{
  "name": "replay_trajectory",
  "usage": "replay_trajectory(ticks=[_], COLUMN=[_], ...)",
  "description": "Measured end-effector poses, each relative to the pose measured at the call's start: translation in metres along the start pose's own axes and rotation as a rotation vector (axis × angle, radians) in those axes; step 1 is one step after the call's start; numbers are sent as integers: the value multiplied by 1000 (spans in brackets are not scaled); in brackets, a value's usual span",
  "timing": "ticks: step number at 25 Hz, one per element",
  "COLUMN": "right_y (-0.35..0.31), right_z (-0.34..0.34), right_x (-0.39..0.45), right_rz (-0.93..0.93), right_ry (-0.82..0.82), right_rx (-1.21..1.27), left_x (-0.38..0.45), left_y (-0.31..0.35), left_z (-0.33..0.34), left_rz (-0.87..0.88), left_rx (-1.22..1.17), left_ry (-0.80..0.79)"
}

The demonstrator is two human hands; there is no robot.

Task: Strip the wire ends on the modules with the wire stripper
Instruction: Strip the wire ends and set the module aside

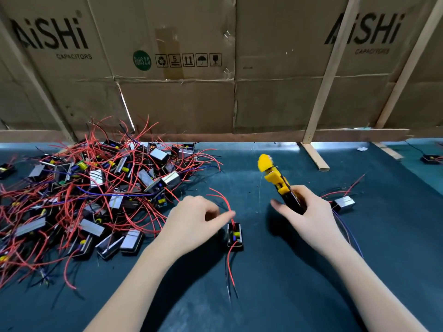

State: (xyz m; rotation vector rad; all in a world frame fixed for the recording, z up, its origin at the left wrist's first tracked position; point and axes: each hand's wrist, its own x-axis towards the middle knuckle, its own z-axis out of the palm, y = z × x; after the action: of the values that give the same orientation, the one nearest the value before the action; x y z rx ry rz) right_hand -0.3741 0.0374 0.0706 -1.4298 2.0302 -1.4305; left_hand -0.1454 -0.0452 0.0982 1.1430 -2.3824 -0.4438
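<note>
A small black module (235, 236) lies on the dark green mat in the middle, with red and dark wires trailing toward me and a red wire (221, 197) curving up behind it. My left hand (191, 219) hovers just left of the module, its fingers pinching that red wire near the module's top. My right hand (306, 212) grips the black handles of a yellow wire stripper (275, 176), whose yellow head points up and away from the module.
A big heap of modules with tangled red wires (96, 192) fills the left of the mat. One module (343, 203) with blue wires lies right of my right hand. Another (431, 159) sits far right. Cardboard walls (215, 68) on wooden struts close the back.
</note>
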Motion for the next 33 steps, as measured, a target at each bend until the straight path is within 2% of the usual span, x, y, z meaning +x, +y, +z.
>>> replay_trajectory(ticks=[1, 3, 5, 7, 9, 15, 18, 21, 25, 28, 33], right_y=[-2, -4, -2, 1, 2, 1, 1, 1, 0, -1, 3], right_z=[0, 0, -1, -4, -6, -7, -8, -8, -8, -8, -7], right_x=[-1, -1, 1, 2, 3, 4, 6, 6, 5, 4, 4], right_rz=[-29, -49, -44, -33, -16, 17, 22, 11, -6, -38, -118], right_ry=[23, 61, 99, 134, 167, 211, 218, 227, 207, 211, 241], right_rx=[-59, -115, -116, -108, -101, -137, -192, -234, -267, -373, -611], left_x=[-1, -2, -1, 0, -1, 0, -4, -4, -2, -1, 0], left_y=[-1, -1, -2, -4, -2, -2, 1, 16, 19, 9, 2], left_z=[0, -4, -6, -1, 5, 8, 15, 28, 34, 23, 17], left_rz=[45, 219, 362, 414, 447, 364, 317, 260, 229, 192, 84], left_rx=[26, -116, -139, -14, 142, 343, 30, -251, -255, -383, -505], left_ry=[3, -32, -183, -307, -267, -128, -52, -62, -162, -211, -183])
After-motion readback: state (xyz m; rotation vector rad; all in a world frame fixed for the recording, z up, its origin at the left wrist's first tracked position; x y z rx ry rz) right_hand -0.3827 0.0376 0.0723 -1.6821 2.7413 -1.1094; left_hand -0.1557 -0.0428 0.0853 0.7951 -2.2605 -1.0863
